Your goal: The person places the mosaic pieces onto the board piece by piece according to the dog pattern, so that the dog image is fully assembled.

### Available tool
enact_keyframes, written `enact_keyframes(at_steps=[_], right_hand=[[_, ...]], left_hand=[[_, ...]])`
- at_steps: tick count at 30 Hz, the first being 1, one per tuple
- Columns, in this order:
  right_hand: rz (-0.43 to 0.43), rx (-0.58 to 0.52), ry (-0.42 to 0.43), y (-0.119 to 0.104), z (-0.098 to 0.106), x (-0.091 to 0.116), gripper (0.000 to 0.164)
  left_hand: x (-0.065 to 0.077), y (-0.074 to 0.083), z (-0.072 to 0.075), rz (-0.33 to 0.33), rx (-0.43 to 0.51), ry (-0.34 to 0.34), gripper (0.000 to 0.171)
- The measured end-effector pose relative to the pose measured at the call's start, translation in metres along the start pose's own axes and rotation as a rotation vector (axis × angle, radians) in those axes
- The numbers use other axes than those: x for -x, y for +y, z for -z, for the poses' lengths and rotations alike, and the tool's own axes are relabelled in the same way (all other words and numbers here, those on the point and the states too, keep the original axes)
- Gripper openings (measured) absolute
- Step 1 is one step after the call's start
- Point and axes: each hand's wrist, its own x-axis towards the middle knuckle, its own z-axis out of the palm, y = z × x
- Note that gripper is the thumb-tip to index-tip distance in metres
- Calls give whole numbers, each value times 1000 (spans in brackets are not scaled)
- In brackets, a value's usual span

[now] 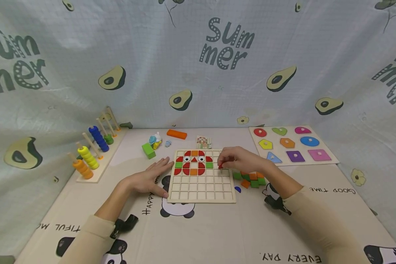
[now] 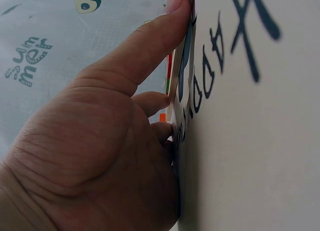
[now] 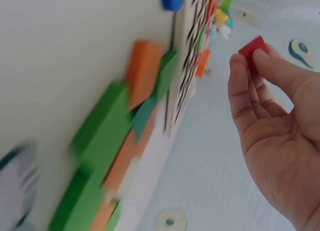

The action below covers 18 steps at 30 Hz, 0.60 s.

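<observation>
In the head view a wooden grid board (image 1: pixel 201 187) lies flat on the table. Red, orange and green blocks (image 1: pixel 193 171) fill several of its upper-left squares, with two eye pieces (image 1: pixel 201 158) among them. My left hand (image 1: pixel 148 178) rests at the board's left side, thumb and fingers spread along that edge. Over the board's upper right, my right hand (image 1: pixel 240 160) pinches a small red block (image 3: pixel 254 53) between thumb and fingertips. The right wrist view shows that block held up off the board.
Loose green and orange blocks (image 1: pixel 255 182) and a blue piece (image 1: pixel 238 189) lie right of the board. Behind it are a picture card (image 1: pixel 202 142), an orange block (image 1: pixel 176 134) and green blocks (image 1: pixel 148 150). A ring stacker (image 1: pixel 94 176) stands left; a shape puzzle (image 1: pixel 275 146) lies back right.
</observation>
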Motion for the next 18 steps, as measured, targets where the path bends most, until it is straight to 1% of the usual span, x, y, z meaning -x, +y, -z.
enact_keyframes(at_steps=[4, 6, 8, 11, 13, 15, 18], right_hand=[[46, 42, -48, -7, -7, -24, 15], [48, 105, -85, -11, -11, -35, 15], [43, 191, -120, -16, -14, -43, 15], [22, 311, -175, -21, -19, -51, 14], [13, 369, -204, -24, -21, -55, 15], [6, 404, -223, -25, -23, -58, 14], [-11, 414, -208, -24, -24, -61, 15]], left_hand=[[0, 0, -1, 3, 3, 0, 115], [-1, 0, -1, 6, 7, 1, 115], [-1, 0, -1, 8, 9, 2, 115], [-1, 0, -1, 11, 8, 0, 115], [-1, 1, -1, 13, 7, -1, 115], [0, 1, 0, 14, 8, -2, 115], [0, 0, 0, 13, 10, -2, 115]])
